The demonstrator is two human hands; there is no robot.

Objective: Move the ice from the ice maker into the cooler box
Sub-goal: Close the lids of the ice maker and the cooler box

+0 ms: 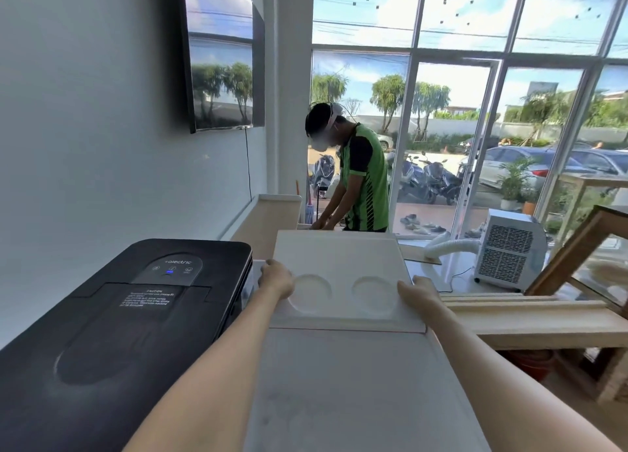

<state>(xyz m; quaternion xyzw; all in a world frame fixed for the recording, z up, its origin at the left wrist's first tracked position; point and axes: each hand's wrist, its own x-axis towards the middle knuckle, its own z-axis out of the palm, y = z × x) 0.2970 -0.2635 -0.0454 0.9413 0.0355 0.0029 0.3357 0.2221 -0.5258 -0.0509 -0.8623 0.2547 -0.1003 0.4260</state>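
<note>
Between both hands' fingers point(272, 268), cooler lid point(339, 275)

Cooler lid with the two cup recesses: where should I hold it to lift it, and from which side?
Probably by its two side edges, one hand from each side. The cooler lid is a wide flat white slab with nothing on top except two shallow round recesses. The left hand and right hand are already at those edges, level with the recesses.
</note>
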